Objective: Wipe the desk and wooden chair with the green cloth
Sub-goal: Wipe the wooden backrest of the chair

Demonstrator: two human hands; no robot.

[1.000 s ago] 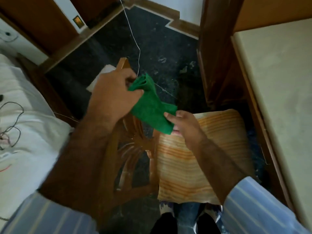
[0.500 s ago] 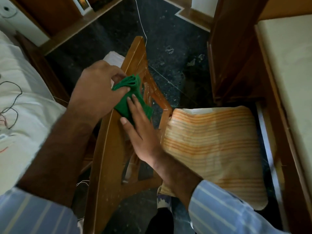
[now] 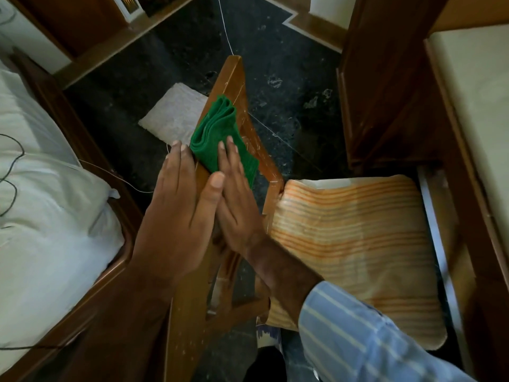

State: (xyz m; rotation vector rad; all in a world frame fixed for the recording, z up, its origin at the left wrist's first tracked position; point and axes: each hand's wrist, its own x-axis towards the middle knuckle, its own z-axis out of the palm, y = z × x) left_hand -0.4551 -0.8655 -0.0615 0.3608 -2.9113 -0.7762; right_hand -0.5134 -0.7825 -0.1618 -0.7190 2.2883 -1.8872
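Observation:
The folded green cloth [image 3: 220,136] lies on the top rail of the wooden chair [image 3: 234,75], whose back runs diagonally up the middle. My right hand [image 3: 237,205] lies flat with its fingers pressing the near part of the cloth onto the rail. Beside it, my left hand [image 3: 179,202] rests flat along the rail, fingers stretched out, fingertips at the cloth's left edge and thumb over my right hand. The desk [image 3: 482,106] with its pale top stands at the right edge.
A striped orange cushion [image 3: 358,244] covers the chair seat, tucked under the desk. A bed with white bedding [image 3: 41,202] and a black cable is close on the left. A white rag [image 3: 173,114] lies on the dark floor; a thin white cord [image 3: 224,26] runs past the chair.
My left hand has let go of the bunched cloth and gone flat on the rail. The cloth now lies folded on the chair back under my right fingers.

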